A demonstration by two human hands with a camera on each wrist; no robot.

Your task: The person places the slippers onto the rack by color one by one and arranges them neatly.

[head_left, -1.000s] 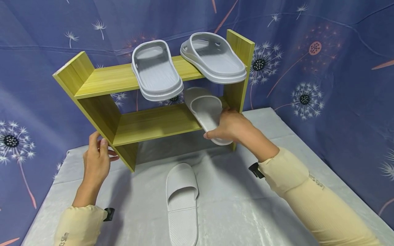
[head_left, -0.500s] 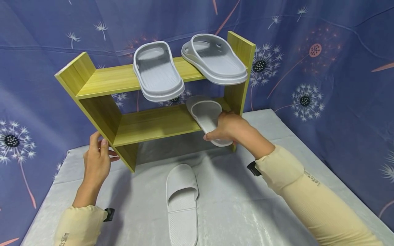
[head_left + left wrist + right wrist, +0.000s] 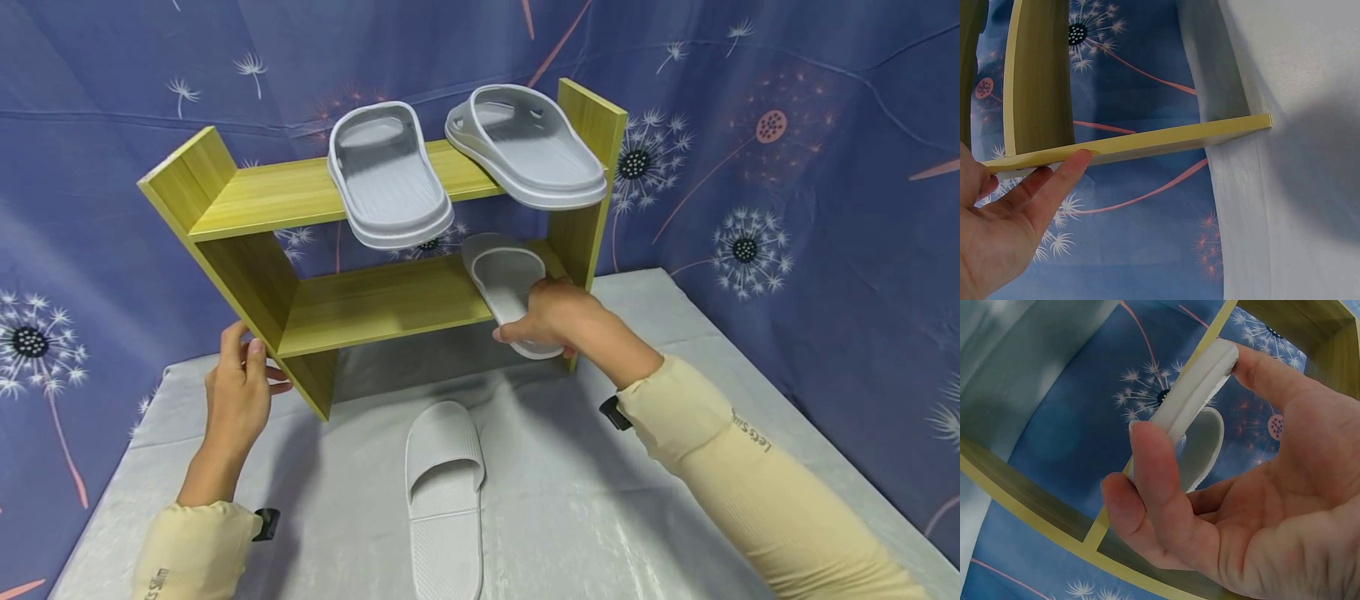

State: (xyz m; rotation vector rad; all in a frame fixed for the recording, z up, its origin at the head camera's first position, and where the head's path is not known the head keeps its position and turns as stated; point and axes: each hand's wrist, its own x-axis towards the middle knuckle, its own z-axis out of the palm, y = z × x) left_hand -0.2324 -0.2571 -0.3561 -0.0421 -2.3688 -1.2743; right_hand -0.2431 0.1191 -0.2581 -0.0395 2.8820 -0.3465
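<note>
In the head view, my right hand holds a light grey slipper by its heel end, thumb on one side and fingers on the other. The slipper's toe end lies over the right part of the lower shelf, while its heel juts past the front edge. The right wrist view shows the fingers and thumb on both sides of the slipper's heel. My left hand touches the left side panel of a yellow wooden shoe rack; in the left wrist view its extended fingers rest against the panel.
Two grey clogs, the left one and the right one, stand on the top shelf, heels over its front edge. Another grey slipper lies on the pale cloth in front. Blue dandelion-print fabric hangs behind.
My right hand has stayed near the lower shelf's right end, and the slipper's toe end has come down towards that shelf. The left hand keeps its place on the side panel.
</note>
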